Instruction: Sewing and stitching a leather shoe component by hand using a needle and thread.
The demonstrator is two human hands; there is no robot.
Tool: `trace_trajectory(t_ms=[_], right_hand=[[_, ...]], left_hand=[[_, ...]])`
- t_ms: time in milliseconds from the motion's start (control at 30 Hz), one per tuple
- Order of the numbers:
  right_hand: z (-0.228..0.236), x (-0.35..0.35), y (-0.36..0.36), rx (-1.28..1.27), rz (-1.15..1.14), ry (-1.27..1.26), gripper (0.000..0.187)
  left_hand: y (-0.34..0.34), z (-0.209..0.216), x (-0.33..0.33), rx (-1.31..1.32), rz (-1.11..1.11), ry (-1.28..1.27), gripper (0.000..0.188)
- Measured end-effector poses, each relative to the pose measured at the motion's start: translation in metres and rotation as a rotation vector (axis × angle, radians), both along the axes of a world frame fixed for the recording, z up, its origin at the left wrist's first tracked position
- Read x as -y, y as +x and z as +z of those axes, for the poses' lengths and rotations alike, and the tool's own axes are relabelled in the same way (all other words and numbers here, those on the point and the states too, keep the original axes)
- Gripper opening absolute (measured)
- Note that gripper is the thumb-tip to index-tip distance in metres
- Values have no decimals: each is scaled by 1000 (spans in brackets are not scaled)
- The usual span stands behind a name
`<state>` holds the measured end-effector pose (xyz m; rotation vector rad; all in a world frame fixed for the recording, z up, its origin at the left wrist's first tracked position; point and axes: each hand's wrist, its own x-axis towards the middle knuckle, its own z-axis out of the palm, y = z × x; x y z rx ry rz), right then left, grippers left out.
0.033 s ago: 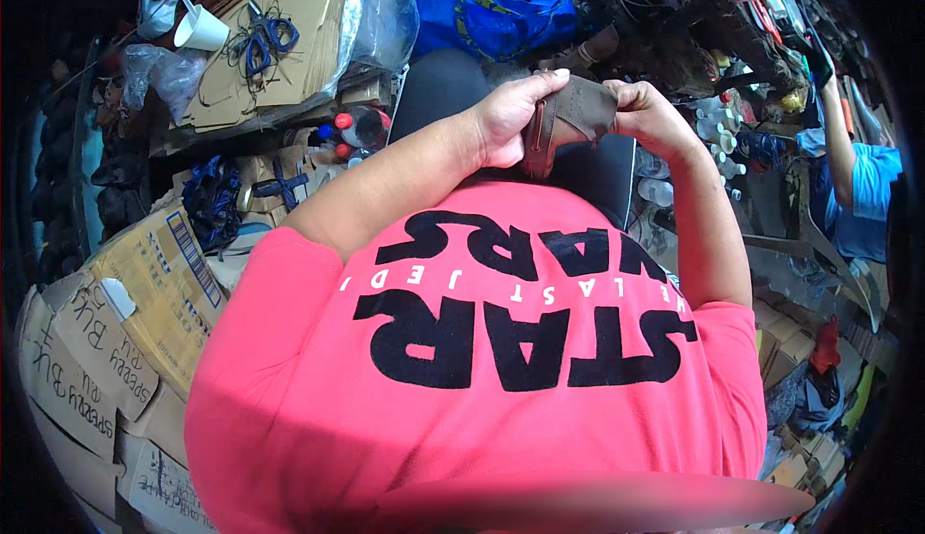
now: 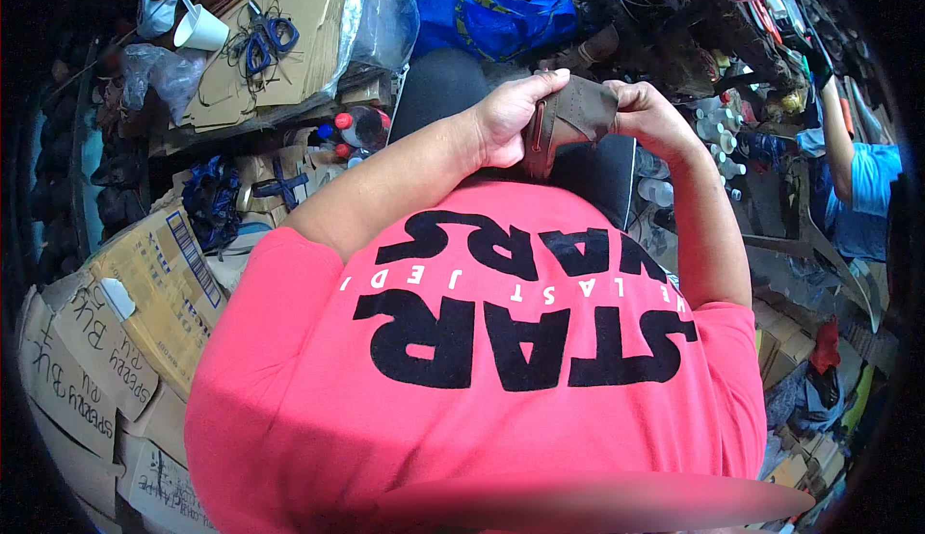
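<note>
A brown leather shoe upper [image 2: 574, 110] is held up over my lap between both hands, with a reddish lace or cord along its left part. My left hand [image 2: 513, 121] grips its left end, thumb along the top edge and fingers curled behind. On the other side my right hand [image 2: 653, 115] pinches the upper's right edge between thumb and fingers. The fingers behind the leather are partly hidden. Beneath it are my dark-clothed legs [image 2: 443, 86].
Blue-handled scissors [image 2: 267, 44] and dark thread lie on stacked cardboard [image 2: 313, 47] at the far left, near a white cup [image 2: 200, 29]. A blue bag [image 2: 496, 9] stands ahead. Bottles [image 2: 715, 129] stand to the right. Another person's blue sleeve [image 2: 872, 182] shows beyond.
</note>
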<state>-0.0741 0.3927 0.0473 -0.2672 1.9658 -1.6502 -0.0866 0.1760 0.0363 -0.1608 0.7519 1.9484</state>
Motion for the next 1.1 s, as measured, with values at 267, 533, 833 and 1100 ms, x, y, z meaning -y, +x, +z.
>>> trace_trajectory(t_ms=[267, 533, 833, 1100], right_hand=[[5, 3, 0, 15, 31, -78, 13], [-14, -1, 1, 13, 70, -111, 13], [-4, -2, 0, 60, 64, -124, 16], [-15, 2, -1, 29, 61, -122, 19]], left_hand=[[1, 2, -1, 6, -14, -10, 36], [8, -1, -6, -8, -20, -100, 33], [7, 1, -6, 1, -27, -73, 33], [7, -11, -14, -44, -25, -156, 31]])
